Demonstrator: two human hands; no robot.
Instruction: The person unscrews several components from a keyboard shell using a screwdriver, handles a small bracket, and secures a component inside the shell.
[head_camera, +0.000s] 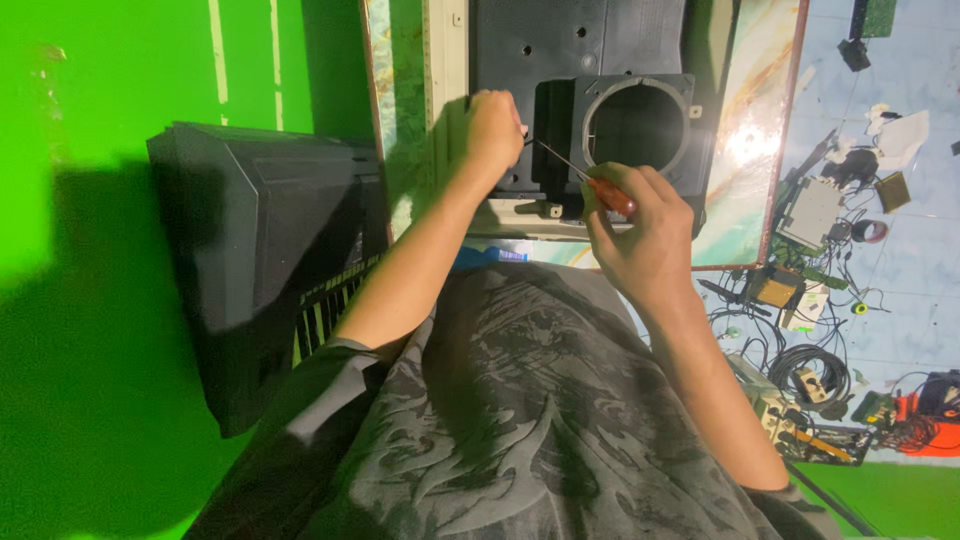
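A black plastic housing (640, 125) with a large round opening lies on a marbled table top (745, 150). My left hand (493, 130) is curled in a fist against the housing's left edge and seems to grip it. My right hand (645, 240) holds a screwdriver (600, 188) with an orange-red handle. Its thin shaft slants up and to the left, with the tip close to my left hand's fingers. What lies under the left fingers is hidden. A dark flat panel (570, 40) with small holes lies behind the housing.
A big black television casing (260, 260) stands at the left, against a green wall (100, 150). On the pale floor at the right lie circuit boards (812, 212), coiled cables (815, 370) and several small electronic parts. My grey patterned shirt (500, 420) fills the foreground.
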